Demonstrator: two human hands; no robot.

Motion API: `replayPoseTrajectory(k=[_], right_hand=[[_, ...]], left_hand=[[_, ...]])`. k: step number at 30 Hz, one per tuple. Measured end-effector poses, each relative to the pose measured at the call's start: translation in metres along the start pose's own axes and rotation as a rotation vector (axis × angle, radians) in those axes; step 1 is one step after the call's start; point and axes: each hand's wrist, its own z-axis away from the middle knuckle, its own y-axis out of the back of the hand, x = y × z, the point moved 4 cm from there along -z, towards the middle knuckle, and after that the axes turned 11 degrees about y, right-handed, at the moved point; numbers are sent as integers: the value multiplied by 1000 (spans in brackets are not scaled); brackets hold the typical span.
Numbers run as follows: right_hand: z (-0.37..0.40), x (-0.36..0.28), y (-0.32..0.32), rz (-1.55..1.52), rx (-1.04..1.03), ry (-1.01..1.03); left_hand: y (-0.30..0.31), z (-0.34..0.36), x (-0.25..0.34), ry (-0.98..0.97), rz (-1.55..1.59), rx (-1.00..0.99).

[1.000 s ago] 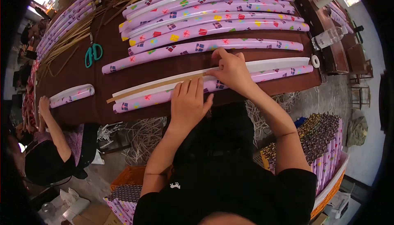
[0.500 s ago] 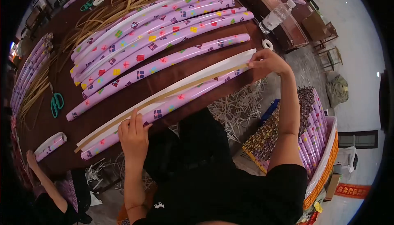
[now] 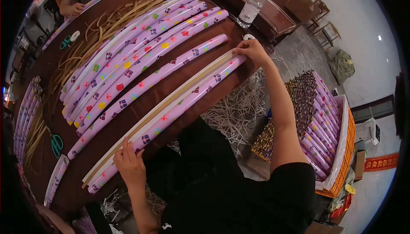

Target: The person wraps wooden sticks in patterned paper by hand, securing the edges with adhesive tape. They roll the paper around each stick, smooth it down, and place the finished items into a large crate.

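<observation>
A lilac wrapping paper roll (image 3: 188, 104) with a colourful gift print lies slantwise on the table in front of me. Its loose white edge faces up, and a tan strip (image 3: 160, 113) runs lengthwise along it. My left hand (image 3: 129, 161) grips the roll near its lower left end, fingertips on the strip and thumb on the printed side. At the upper right end, my right hand (image 3: 253, 51) pinches the strip's end against the paper. Exactly what lies under those fingertips is hidden.
Several more printed rolls (image 3: 141, 59) lie beyond, with loose tan strips (image 3: 115, 18) behind them. Green scissors (image 3: 56, 145), a tape roll (image 3: 248, 37) and a water bottle (image 3: 253, 7) are around. An orange crate (image 3: 348, 148) of rolls stands right. A co-worker's hand (image 3: 77, 9) is across the table.
The view has turned, shifting the table's contents left. The tan strip's right end now lies nearer the paper's white outer edge. Both my hands stay at the roll's two ends.
</observation>
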Motion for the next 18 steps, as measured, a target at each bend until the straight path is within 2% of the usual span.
replayPoseTrajectory(k=[3,6,10,15,18], right_hand=[[3,-17,-3,135,20,26],[1,-18,-8,175,-31,29],[-3,-9,-11,160,-8,68],[-4,-9,-15,285,-5,125],[-7,-8,-16,318,-41,73]], left_hand=[[1,0,1,4,-6,4],[-3,1,-3,-16,-14,24],[0,-1,0,-11,-10,10],[-1,1,0,6,-8,2],[-2,1,-1,15,-4,-18]])
